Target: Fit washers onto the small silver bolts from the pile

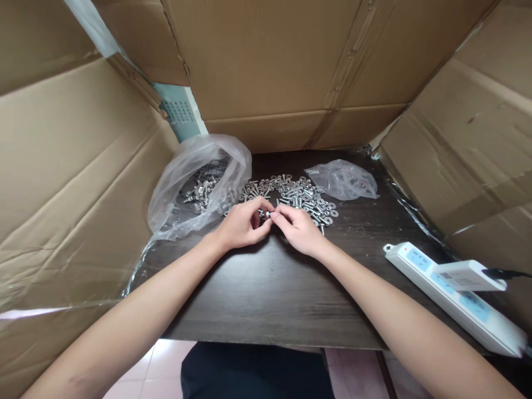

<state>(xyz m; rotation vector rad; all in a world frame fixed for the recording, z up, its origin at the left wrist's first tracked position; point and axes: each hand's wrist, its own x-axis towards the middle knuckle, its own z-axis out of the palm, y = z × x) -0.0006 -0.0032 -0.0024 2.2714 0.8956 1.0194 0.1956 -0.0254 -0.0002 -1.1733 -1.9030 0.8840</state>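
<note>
Head view: left hand (243,224), right hand (297,228) on bolt (267,214); power strip (488,323) print illegible.

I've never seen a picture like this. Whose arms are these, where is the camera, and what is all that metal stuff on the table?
There is no machine here. A person wears a camera on the head, so you look down along their own two bare arms. The left hand and right hand meet in the middle, and their fingertips pinch one small metal fastener; it is too small to say exactly what kind. Behind them, on the dark table, lies a loose pile of screws and washers. A big clear bag with more metal parts sits to the left, and a smaller bag to the right. A white power strip lies at the right edge. Cardboard sheets wall in the table.
</note>
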